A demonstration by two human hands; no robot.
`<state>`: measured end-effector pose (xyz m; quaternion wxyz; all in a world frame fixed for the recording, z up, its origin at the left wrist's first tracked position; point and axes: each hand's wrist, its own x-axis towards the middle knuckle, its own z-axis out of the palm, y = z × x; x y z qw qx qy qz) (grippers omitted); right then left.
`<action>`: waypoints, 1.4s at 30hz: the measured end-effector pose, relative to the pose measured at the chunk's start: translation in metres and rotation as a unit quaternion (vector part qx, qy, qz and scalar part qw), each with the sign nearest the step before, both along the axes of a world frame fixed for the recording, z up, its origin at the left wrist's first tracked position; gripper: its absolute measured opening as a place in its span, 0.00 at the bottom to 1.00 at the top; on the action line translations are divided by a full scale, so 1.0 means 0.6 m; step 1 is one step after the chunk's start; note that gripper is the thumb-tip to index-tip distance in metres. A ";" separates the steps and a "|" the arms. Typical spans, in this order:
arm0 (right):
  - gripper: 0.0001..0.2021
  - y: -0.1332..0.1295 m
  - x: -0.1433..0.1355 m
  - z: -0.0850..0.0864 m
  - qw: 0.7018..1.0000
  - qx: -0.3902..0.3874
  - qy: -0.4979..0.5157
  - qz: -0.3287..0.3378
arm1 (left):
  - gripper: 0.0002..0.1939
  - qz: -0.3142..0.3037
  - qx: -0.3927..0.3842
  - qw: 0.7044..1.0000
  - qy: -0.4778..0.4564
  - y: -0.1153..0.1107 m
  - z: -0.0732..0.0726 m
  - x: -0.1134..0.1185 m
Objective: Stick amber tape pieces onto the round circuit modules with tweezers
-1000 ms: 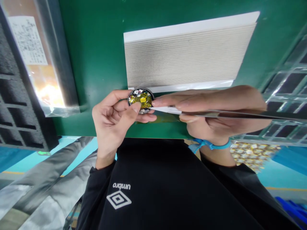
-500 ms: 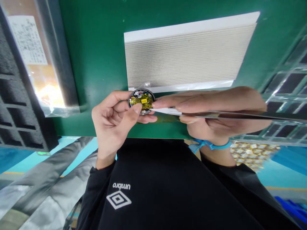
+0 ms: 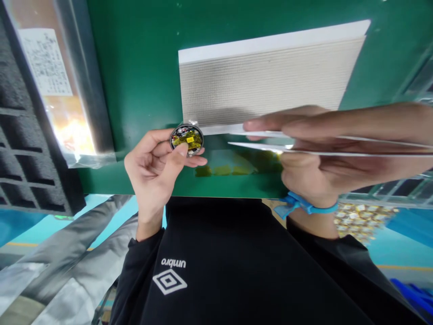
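Observation:
Between the thumb and fingers of my left hand (image 3: 155,164) is a small round black-rimmed electronic part (image 3: 186,139), its face turned up. Yellow film and a small bright yellow label cover much of that face. My right hand (image 3: 314,149) grips a pair of metal tweezers (image 3: 260,145), whose tips stand apart and point left, away from the round part. Nothing shows between the tips. Below the tweezers, a clear strip with yellow tape pieces (image 3: 223,169) lies on the green table (image 3: 142,67), partly hidden by my right hand.
A pale ribbed sheet (image 3: 270,76) with white edges lies beyond my hands. On the left are a black foam tray (image 3: 22,153) with compartments and a plastic-wrapped package (image 3: 47,61) with a printed label. Clear plastic trays (image 3: 419,180) stand at the right.
My right hand has drawn the tweezers right, off the round part, and their tips have spread. My left hand has shifted slightly left with the part. More of the yellow-taped strip shows.

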<state>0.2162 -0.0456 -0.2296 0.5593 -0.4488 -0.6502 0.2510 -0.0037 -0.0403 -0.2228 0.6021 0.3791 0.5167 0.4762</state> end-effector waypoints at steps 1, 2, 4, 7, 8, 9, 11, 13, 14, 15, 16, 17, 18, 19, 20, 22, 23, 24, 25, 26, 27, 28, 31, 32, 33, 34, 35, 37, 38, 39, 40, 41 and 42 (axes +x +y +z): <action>0.17 0.004 0.001 -0.001 0.999 0.013 -0.026 -0.015 | 0.08 -0.002 0.031 0.999 0.036 0.001 -0.004 -0.007; 0.13 0.007 0.002 -0.002 0.998 -0.001 -0.063 -0.019 | 0.07 -0.010 0.067 0.995 0.077 0.002 -0.009 -0.014; 0.16 0.010 0.001 0.001 0.991 -0.043 -0.122 -0.022 | 0.08 -0.048 0.147 0.973 0.172 0.006 -0.019 -0.028; 0.13 0.012 -0.009 0.006 0.985 -0.075 -0.155 -0.005 | 0.12 -0.120 0.260 0.920 0.266 0.015 -0.033 -0.041; 0.13 0.014 -0.013 0.006 0.984 -0.082 -0.157 0.004 | 0.12 -0.137 0.277 0.909 0.280 0.018 -0.036 -0.043; 0.13 0.015 -0.017 0.005 0.984 -0.082 -0.158 0.011 | 0.11 -0.150 0.283 0.902 0.290 0.020 -0.037 -0.044; 0.15 0.020 -0.023 -0.001 0.985 -0.082 -0.153 0.023 | 0.10 -0.160 0.280 0.896 0.305 0.022 -0.038 -0.043; 0.15 0.025 -0.025 -0.009 0.987 -0.085 -0.135 0.030 | 0.11 -0.159 0.272 0.893 0.320 0.022 -0.037 -0.041; 0.15 0.028 -0.025 -0.013 0.988 -0.088 -0.125 0.032 | 0.12 -0.156 0.271 0.893 0.323 0.022 -0.037 -0.040; 0.15 0.029 -0.025 -0.017 0.988 -0.093 -0.119 0.035 | 0.12 -0.153 0.270 0.893 0.326 0.022 -0.037 -0.039; 0.15 0.030 -0.025 -0.019 0.988 -0.100 -0.112 0.038 | 0.12 -0.148 0.270 0.894 0.327 0.022 -0.037 -0.038; 0.15 0.031 -0.024 -0.021 0.988 -0.105 -0.107 0.041 | 0.12 -0.143 0.271 0.894 0.327 0.022 -0.038 -0.038; 0.15 0.031 -0.024 -0.022 0.988 -0.109 -0.104 0.044 | 0.12 -0.139 0.273 0.895 0.325 0.022 -0.038 -0.037; 0.15 0.031 -0.024 -0.022 0.988 -0.110 -0.103 0.045 | 0.12 -0.135 0.274 0.896 0.323 0.022 -0.039 -0.036; 0.16 0.030 -0.024 -0.021 0.987 -0.112 -0.105 0.045 | 0.12 -0.132 0.274 0.896 0.323 0.022 -0.040 -0.036; 0.16 0.028 -0.025 -0.018 0.985 -0.120 -0.113 0.042 | 0.11 -0.128 0.270 0.898 0.324 0.022 -0.040 -0.035; 0.16 0.026 -0.025 -0.017 0.984 -0.127 -0.117 0.037 | 0.11 -0.127 0.266 0.899 0.325 0.022 -0.040 -0.035; 0.16 0.025 -0.025 -0.016 0.983 -0.136 -0.123 0.029 | 0.11 -0.126 0.262 0.900 0.325 0.022 -0.039 -0.035; 0.16 0.024 -0.026 -0.014 0.981 -0.144 -0.128 0.025 | 0.10 -0.126 0.258 0.901 0.326 0.022 -0.039 -0.035; 0.16 0.023 -0.026 -0.014 0.980 -0.149 -0.132 0.020 | 0.10 -0.127 0.256 0.901 0.326 0.022 -0.038 -0.035; 0.15 0.022 -0.026 -0.013 0.980 -0.147 -0.134 0.014 | 0.09 -0.128 0.254 0.902 0.326 0.022 -0.038 -0.036; 0.14 0.022 -0.027 -0.013 0.981 -0.143 -0.134 0.012 | 0.09 -0.129 0.254 0.901 0.326 0.023 -0.038 -0.036; 0.12 0.023 -0.028 -0.016 0.983 -0.121 -0.141 0.009 | 0.09 -0.128 0.265 0.895 0.336 0.023 -0.038 -0.036; 0.13 0.024 -0.029 -0.017 0.982 -0.114 -0.149 0.007 | 0.09 -0.128 0.273 0.890 0.341 0.023 -0.038 -0.035; 0.13 0.024 -0.031 -0.018 0.982 -0.105 -0.155 0.006 | 0.09 -0.128 0.281 0.886 0.347 0.024 -0.039 -0.035; 0.13 0.024 -0.032 -0.020 0.983 -0.101 -0.156 0.000 | 0.09 -0.126 0.291 0.881 0.351 0.024 -0.039 -0.035; 0.12 0.025 -0.034 -0.021 0.983 -0.102 -0.151 -0.009 | 0.09 -0.125 0.299 0.878 0.352 0.025 -0.040 -0.035; 0.09 0.025 -0.037 -0.023 0.985 -0.118 -0.119 -0.029 | 0.09 -0.121 0.310 0.876 0.349 0.026 -0.043 -0.035; 0.07 0.025 -0.038 -0.023 0.986 -0.132 -0.096 -0.035 | 0.10 -0.119 0.312 0.877 0.346 0.027 -0.045 -0.036; 0.07 0.025 -0.039 -0.023 0.986 -0.146 -0.072 -0.040 | 0.10 -0.119 0.309 0.880 0.341 0.027 -0.046 -0.038; 0.08 0.025 -0.039 -0.022 0.985 -0.159 -0.048 -0.045 | 0.09 -0.120 0.301 0.885 0.335 0.027 -0.047 -0.039; 0.08 0.025 -0.038 -0.020 0.985 -0.165 -0.027 -0.046 | 0.09 -0.118 0.294 0.890 0.328 0.025 -0.047 -0.040; 0.09 0.025 -0.038 -0.017 0.986 -0.161 -0.008 -0.048 | 0.09 -0.110 0.289 0.895 0.320 0.023 -0.045 -0.041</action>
